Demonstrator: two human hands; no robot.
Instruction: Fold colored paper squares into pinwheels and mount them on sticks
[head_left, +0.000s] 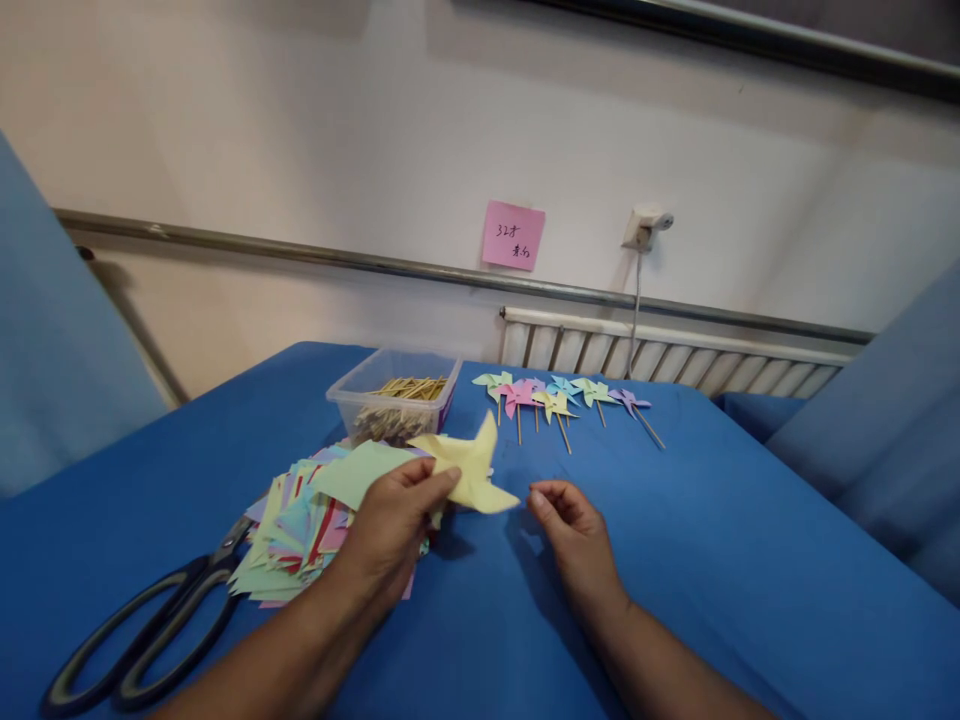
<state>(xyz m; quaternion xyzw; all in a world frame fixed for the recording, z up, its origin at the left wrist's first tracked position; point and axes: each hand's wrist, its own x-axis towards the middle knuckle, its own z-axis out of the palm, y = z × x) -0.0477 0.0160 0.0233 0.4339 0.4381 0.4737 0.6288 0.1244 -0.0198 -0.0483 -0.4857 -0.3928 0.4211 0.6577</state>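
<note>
My left hand (401,515) pinches a yellow paper pinwheel (469,467) between thumb and fingers, its folded blades spread out. To the right of it, a little apart from one blade tip, my right hand (574,535) is closed with thumb and forefinger together. Whatever may be in that pinch is hidden or too small to name. Behind and under my left hand lies a loose pile of coloured paper pieces (289,530). A pale green sheet (360,475) on top is partly covered by the hand.
Large dark-handled scissors (157,630) lie left of the pile. A clear plastic box (349,400) holds several thin wooden sticks (412,388). Several finished pinwheels on sticks (555,403) rest at the back of the blue-covered table (712,560). A radiator (585,350) stands behind.
</note>
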